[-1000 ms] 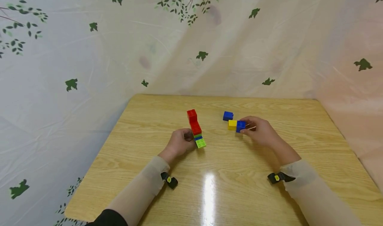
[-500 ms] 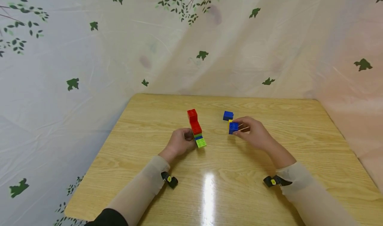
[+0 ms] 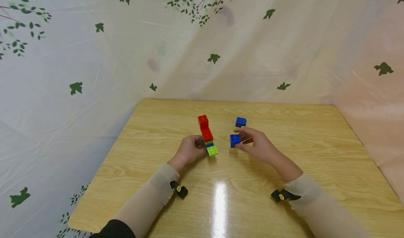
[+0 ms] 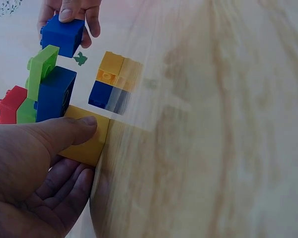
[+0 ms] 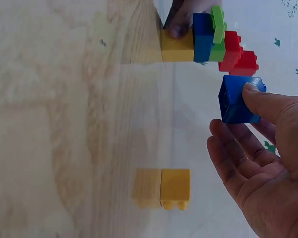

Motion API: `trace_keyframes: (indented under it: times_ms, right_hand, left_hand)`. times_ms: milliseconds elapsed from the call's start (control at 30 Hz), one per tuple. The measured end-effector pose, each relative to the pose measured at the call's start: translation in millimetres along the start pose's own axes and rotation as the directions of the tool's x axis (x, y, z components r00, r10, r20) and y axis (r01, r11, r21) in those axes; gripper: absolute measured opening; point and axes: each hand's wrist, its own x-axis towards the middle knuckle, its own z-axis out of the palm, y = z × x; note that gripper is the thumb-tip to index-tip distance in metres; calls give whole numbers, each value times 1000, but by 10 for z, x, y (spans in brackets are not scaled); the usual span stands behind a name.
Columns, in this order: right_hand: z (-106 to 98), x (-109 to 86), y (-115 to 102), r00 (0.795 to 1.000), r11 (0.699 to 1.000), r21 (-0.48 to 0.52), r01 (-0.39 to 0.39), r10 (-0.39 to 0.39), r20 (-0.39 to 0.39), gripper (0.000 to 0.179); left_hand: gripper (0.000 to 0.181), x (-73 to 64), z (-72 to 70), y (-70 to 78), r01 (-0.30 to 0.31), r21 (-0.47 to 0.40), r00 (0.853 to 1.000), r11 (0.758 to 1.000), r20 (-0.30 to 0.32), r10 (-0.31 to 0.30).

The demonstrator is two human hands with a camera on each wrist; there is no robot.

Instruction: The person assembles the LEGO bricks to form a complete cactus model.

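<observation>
The left hand [image 3: 191,148], near the centre of the head view, pinches the base of a block tower [image 3: 207,134], its thumb against the yellow bottom block [image 4: 84,136] and its fingers curled behind. The tower stands upright on the table [image 3: 252,210]: a blue block sits on the yellow one, a light green piece [image 4: 42,72] and a green block [image 4: 27,111] are on top of the blue, and two red blocks [image 4: 12,103] rise above, the upper one set off to one side.

The right hand [image 3: 257,145], just right of centre in the head view, has a blue block [image 3: 235,141] in its grip between thumb and fingers. This block is held above the table, near the tower but apart from it.

Another blue block [image 3: 241,122] lies on the table above the right hand in the head view. Just beside it is a loose yellow block [image 5: 175,187], at the lower middle of the right wrist view and mostly hidden by the hand in the head view.

Both light sleeves [image 3: 148,192] carry dark wrist straps [image 3: 178,189]. A pale sheet [image 3: 189,73] with leaf prints fills the upper frame.
</observation>
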Motion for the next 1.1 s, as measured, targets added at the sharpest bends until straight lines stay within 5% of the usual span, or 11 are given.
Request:
trace_keyframes:
  times_ms: [1100]
  right_hand:
    - [269,17,-302,992,990,90,109,-114,55,44]
  left_hand:
    - [26,7,2,-10,16,7,1000,1000,6,-16]
